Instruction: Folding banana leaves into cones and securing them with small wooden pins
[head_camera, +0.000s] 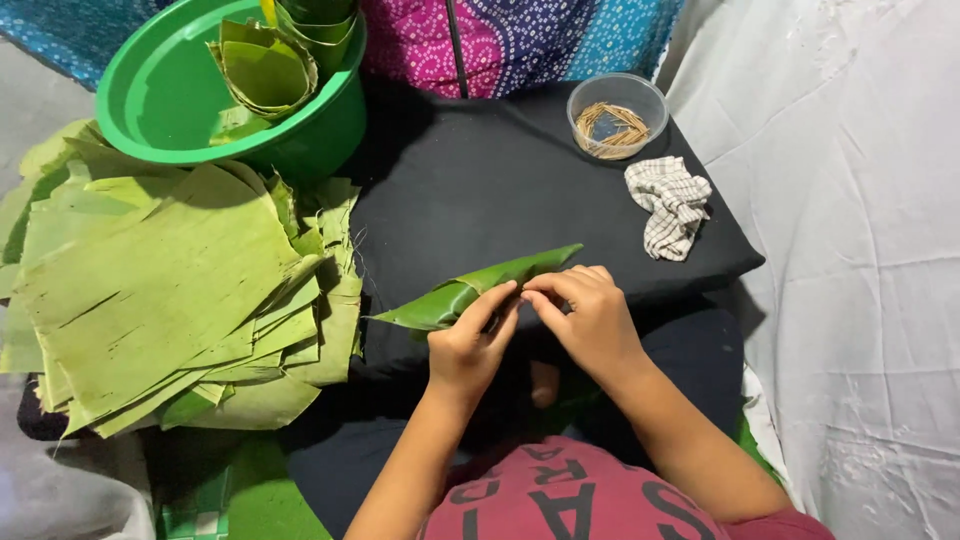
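A green banana leaf piece (462, 291), rolled into a long pointed shape, lies across the black cloth-covered surface (480, 190). My left hand (470, 340) pinches its near edge with thumb and fingers. My right hand (585, 310) grips the same fold just to the right, fingertips touching the left hand's. Both hands meet at the leaf's middle. The leaf's tips stick out left and right.
A thick stack of flat banana leaf sheets (160, 290) lies at the left. A green plastic basin (170, 90) behind it holds folded leaf cups (270, 70). A clear bowl of thin sticks (617, 117) and a checked cloth (668, 205) sit at the back right. White sheeting (850, 250) covers the right.
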